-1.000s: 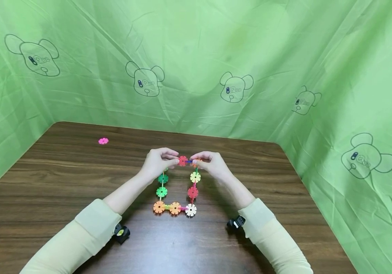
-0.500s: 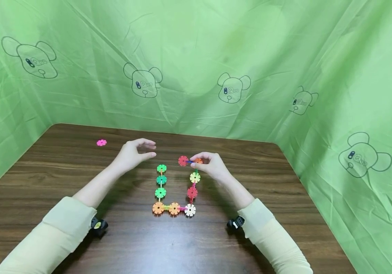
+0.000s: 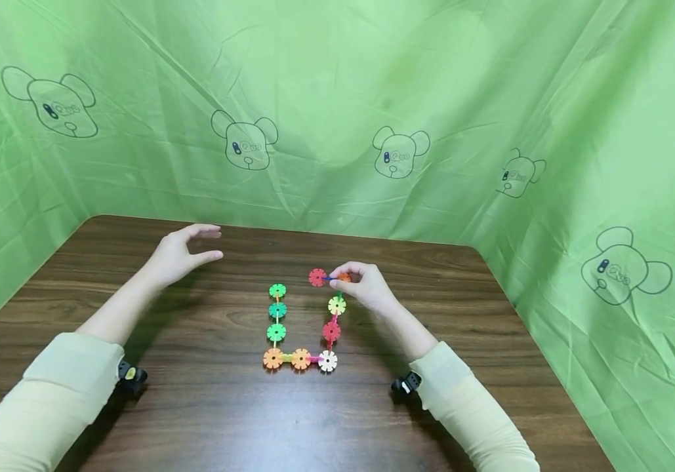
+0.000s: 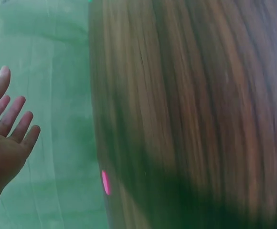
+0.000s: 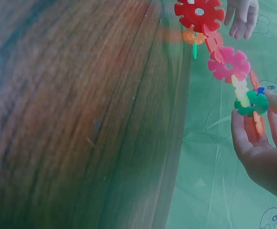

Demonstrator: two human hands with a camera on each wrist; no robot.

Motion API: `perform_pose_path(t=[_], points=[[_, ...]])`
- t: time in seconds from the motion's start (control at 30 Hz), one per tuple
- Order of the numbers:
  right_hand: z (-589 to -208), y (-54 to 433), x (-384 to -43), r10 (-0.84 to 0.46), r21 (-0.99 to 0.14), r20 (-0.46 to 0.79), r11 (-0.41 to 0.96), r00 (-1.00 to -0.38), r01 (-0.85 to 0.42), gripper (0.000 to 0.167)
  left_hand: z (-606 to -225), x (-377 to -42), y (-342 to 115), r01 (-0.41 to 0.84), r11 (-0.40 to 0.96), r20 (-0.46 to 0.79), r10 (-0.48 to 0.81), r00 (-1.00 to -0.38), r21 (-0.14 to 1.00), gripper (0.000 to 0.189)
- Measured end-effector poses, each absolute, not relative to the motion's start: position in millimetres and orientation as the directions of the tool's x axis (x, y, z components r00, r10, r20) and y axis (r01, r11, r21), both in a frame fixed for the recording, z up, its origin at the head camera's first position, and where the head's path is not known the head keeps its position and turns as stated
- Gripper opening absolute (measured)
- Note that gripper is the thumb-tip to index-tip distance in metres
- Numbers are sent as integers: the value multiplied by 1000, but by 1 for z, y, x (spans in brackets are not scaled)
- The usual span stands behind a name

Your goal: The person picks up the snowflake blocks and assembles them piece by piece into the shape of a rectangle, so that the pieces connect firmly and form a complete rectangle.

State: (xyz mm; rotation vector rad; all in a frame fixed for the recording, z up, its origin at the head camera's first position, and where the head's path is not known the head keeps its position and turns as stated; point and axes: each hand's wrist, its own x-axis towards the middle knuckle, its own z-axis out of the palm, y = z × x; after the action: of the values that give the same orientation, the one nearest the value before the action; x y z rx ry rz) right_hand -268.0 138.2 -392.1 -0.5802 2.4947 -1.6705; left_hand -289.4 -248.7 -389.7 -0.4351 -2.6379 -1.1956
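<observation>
Several flower-shaped plastic discs are joined into a chain like a square with a gap at its far left. My right hand [image 3: 368, 288] pinches the chain at its far right corner, by an orange disc [image 3: 344, 278] and a blue one seen edge-on; a red disc [image 3: 317, 277] sticks out left of the fingertips. In the right wrist view, thumb and fingers grip beside a green disc [image 5: 253, 104]. My left hand [image 3: 173, 257] hovers at the far left, fingers apart and holding nothing. It hides the pink disc in the head view; the left wrist view shows that pink disc [image 4: 106, 182] on the table.
The chain's left side ends in a light green disc [image 3: 277, 290]; orange discs [image 3: 300, 358] and a white disc [image 3: 328, 360] form its near side. A brown wood-grain table [image 3: 231, 419] lies beneath, with a green cloth [image 3: 325, 183] behind and at the sides.
My left hand has let go of the red disc and moved left and away from the chain, over where the pink disc lay. The right hand keeps its hold in nearly the same place.
</observation>
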Motion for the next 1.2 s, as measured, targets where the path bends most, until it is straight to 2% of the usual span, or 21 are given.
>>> perform_pose_path(t=[0.6,0.8,1.0,1.2], points=[[-392,141,-268,-334,-887,155,368,-930,-280,13,-416,-310,-312,221,695,167,146,-975,684,76],[-392,142,-269,-337,-889,138,372,-931,-267,13,-427,-316,-325,167,670,97,140,-985,724,82],[-393,142,-271,-346,-893,120,372,-930,-253,17,-435,-320,-333,122,691,32,143,-989,713,94],[-379,139,-262,-366,-904,94,358,-926,-233,20,-439,-322,-338,127,726,20,154,-988,676,95]])
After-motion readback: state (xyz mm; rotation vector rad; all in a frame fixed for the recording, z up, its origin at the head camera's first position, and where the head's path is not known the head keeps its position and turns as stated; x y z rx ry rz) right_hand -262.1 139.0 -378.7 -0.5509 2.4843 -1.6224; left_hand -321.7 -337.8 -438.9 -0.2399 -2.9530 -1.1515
